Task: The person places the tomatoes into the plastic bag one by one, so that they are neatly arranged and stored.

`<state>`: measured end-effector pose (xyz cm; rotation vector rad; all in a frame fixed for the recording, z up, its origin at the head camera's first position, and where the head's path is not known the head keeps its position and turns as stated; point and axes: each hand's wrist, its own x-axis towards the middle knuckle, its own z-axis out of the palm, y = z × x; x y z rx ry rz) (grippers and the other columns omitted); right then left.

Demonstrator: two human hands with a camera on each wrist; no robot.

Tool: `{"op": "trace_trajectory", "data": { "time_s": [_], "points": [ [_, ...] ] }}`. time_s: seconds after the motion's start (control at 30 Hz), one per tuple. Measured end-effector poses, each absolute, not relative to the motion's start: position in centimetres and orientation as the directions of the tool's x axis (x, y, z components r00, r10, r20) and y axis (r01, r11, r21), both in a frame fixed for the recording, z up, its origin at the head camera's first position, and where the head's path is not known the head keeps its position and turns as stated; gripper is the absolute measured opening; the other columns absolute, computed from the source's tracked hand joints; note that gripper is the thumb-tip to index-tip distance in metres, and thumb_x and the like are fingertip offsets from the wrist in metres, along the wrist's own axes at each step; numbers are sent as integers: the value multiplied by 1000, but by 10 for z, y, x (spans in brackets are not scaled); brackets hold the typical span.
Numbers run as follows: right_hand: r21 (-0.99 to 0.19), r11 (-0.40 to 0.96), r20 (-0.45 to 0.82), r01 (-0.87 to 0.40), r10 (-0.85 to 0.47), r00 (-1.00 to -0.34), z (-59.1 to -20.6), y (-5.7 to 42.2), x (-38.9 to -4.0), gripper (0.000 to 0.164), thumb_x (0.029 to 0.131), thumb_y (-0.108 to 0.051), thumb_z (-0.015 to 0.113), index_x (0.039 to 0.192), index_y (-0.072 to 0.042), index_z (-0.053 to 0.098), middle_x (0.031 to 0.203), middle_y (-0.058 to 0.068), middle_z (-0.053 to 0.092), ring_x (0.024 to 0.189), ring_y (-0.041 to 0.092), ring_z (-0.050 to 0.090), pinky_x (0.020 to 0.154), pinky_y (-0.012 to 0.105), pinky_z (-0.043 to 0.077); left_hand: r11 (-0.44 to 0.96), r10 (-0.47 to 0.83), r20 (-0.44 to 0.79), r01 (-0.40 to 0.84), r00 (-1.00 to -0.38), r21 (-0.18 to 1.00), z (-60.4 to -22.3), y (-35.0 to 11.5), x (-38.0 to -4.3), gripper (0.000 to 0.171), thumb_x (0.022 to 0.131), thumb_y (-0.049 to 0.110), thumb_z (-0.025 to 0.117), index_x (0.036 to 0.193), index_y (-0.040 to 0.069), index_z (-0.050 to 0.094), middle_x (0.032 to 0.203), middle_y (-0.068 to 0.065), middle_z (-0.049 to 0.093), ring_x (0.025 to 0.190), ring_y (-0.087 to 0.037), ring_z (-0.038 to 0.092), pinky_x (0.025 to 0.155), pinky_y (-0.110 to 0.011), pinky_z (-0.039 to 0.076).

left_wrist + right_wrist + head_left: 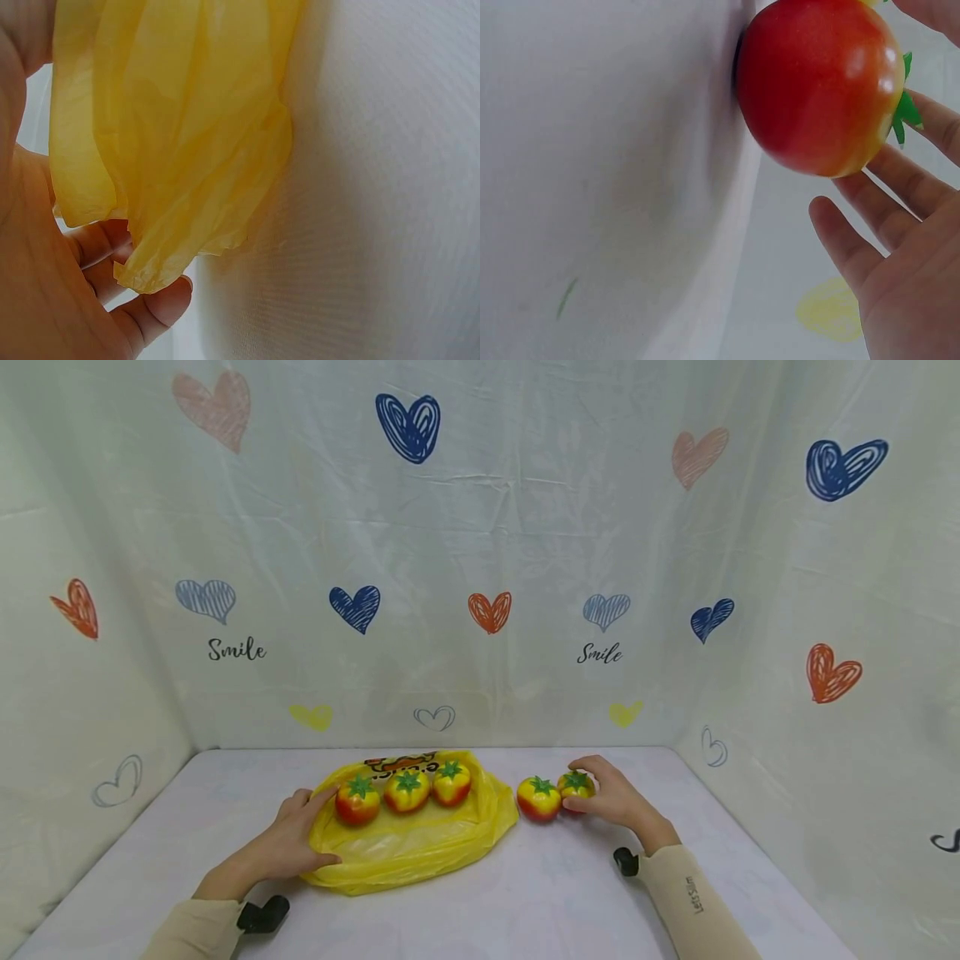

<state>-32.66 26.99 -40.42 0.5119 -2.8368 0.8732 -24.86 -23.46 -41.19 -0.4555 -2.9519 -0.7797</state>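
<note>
A crumpled yellow plastic bag (405,852) lies spread on the table, with three red-and-yellow tomatoes with green leafy tops on it, the leftmost tomato (357,802) close to my left fingertips. My left hand (288,843) is spread at the bag's left edge, thumb over the near rim; the left wrist view shows loose fingers (161,307) behind the hanging plastic. To the right of the bag, my right hand (618,797) reaches around the rightmost tomato (817,90), its index finger at the far side and thumb at the near side. The fingers look fairly straight.
Another tomato (538,799) stands between the bag and the rightmost tomato. A white table (480,927) runs back to a pale curtain (480,527) printed with hearts, which also closes off both sides. Black wrist straps show at both sleeves.
</note>
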Motion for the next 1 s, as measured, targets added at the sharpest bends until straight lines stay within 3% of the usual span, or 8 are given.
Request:
{"op": "trace_trajectory", "data": {
  "time_s": [1.0],
  "points": [
    [-570,770,168,-287,-233,-958,-411,276,-331,65,74,-39,80,126,-10,55,128,11,52,110,33,51,93,52,43,828,270,140,304,-952,471,-413,-235,-249,99,63,36,86,142,0,37,121,-20,38,109,-37,37,90,-57,40]
  ]
}}
